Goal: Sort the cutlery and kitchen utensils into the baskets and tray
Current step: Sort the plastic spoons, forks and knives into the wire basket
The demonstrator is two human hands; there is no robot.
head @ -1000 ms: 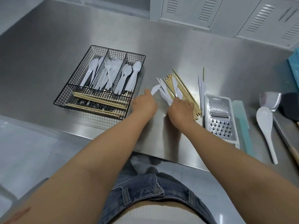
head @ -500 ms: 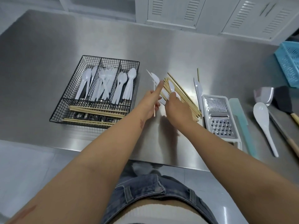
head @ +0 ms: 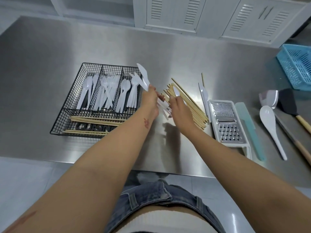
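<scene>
My left hand point(head: 150, 98) grips a bunch of white plastic knives point(head: 143, 78), lifted with the blades pointing up-left at the right edge of the black wire cutlery tray point(head: 67, 105). My right hand point(head: 179, 107) pinches another white plastic knife point(head: 176, 91) over the pile of wooden chopsticks point(head: 188, 103) on the steel table. The tray's compartments hold white spoons, forks and knives, with chopsticks in the front section. Two more white knives point(head: 204, 95) lie right of the pile.
A grater point(head: 226, 121) lies right of the chopsticks, then a teal spatula point(head: 249, 128), a white rice spoon point(head: 271, 128), a grey scoop point(head: 269, 100) and a black wooden-handled spatula point(head: 288, 102). A blue plastic basket point(head: 297, 64) stands at the far right.
My left hand has lifted the bunch of knives from the table and swung it left toward the tray. My right hand has picked up a knife from the chopstick pile.
</scene>
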